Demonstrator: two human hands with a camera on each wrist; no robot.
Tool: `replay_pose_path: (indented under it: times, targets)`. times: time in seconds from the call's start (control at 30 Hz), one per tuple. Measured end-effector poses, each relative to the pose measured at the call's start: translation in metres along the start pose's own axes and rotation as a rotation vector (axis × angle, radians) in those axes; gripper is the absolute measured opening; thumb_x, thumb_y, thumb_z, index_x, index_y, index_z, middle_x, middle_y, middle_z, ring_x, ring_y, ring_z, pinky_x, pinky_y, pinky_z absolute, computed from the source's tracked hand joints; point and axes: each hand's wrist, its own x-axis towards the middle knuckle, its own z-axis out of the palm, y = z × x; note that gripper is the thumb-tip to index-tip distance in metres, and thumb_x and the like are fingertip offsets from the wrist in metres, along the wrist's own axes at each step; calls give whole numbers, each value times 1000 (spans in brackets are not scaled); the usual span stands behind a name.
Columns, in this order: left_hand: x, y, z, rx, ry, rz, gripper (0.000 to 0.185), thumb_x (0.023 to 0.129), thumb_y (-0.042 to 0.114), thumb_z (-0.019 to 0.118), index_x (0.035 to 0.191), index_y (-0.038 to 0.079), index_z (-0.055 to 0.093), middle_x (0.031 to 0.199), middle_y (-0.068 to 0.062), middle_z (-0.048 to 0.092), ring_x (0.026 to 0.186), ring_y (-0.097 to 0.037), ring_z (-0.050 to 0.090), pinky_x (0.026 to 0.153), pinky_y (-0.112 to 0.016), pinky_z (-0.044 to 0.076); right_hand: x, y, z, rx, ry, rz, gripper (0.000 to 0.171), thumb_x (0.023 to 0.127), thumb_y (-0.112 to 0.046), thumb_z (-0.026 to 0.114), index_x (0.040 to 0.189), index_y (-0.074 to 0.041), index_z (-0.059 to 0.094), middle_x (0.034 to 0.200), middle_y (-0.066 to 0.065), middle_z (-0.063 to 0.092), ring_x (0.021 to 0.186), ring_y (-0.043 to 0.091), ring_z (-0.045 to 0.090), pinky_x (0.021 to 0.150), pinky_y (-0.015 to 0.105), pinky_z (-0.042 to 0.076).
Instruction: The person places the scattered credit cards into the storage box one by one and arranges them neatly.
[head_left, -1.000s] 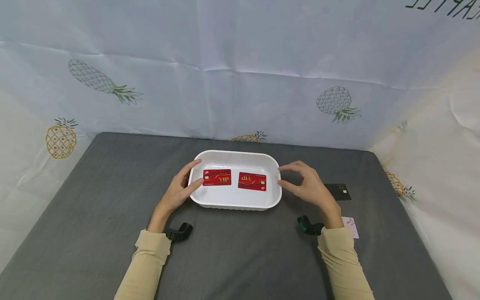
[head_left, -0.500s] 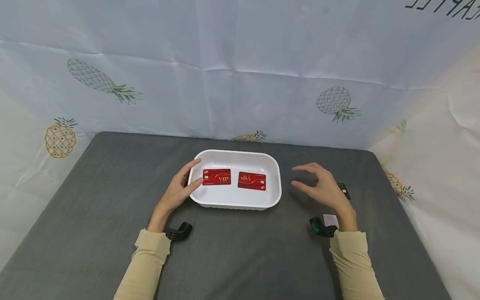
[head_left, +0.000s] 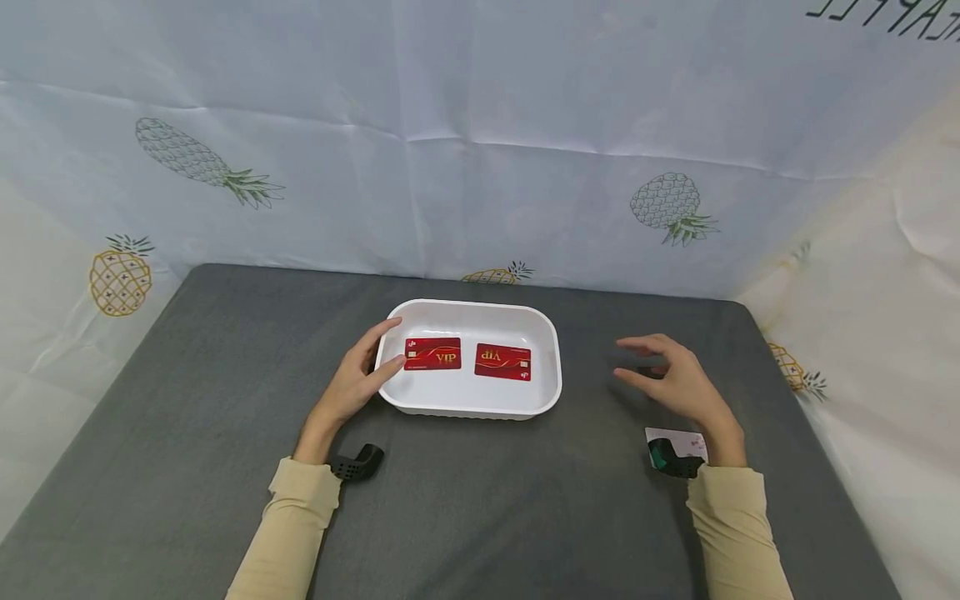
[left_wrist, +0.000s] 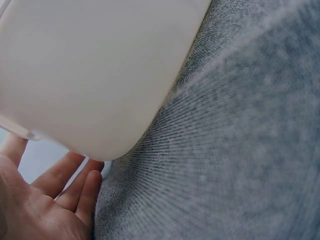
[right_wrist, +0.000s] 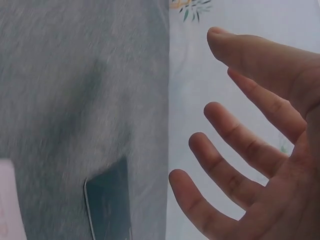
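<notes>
In the head view a white plastic tray (head_left: 468,402) stands on a grey cloth, with two red VIP cards lying flat inside, a left card (head_left: 433,353) and a right card (head_left: 502,362). My left hand (head_left: 351,379) holds the tray's left end, thumb and index finger over the rim. The left wrist view has the other fingers (left_wrist: 60,175) against the tray's outer wall. Right of the tray, my right hand (head_left: 678,379) hovers with relaxed fingers and nothing between them. Below it lies a dark card (right_wrist: 109,200), hidden from the head view.
A pale pink card (head_left: 693,438) lies by the right wrist, partly covered by the black wrist camera (head_left: 673,460). Another black camera (head_left: 358,463) sits at the left wrist. A pineapple-print curtain (head_left: 450,208) hangs behind the grey-covered table (head_left: 480,517).
My right hand has moved away from the tray's right rim, rightward over the dark card, which it now covers in the head view. The left hand and tray stay in place.
</notes>
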Motion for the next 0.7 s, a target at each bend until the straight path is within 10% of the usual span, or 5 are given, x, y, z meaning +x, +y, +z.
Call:
replay_pose_path:
  times: [0.47, 0.7]
  targets:
    - [0, 1, 0, 13, 3, -21, 62, 98, 11, 61, 157, 12, 39, 158, -20, 39, 140, -36, 41, 101, -12, 37, -11, 32, -10, -17, -29, -4, 49, 94, -18, 75, 138, -3, 61, 133, 20, 60, 119, 43, 56, 95, 64, 48]
    - [-1, 2, 0, 13, 0, -23, 63, 98, 12, 61, 157, 13, 39, 159, -19, 37, 140, -37, 41, 101, -11, 38, -16, 51, -19, -18, -26, -3, 49, 93, -17, 76, 137, -2, 61, 134, 20, 60, 112, -7, 52, 95, 67, 47]
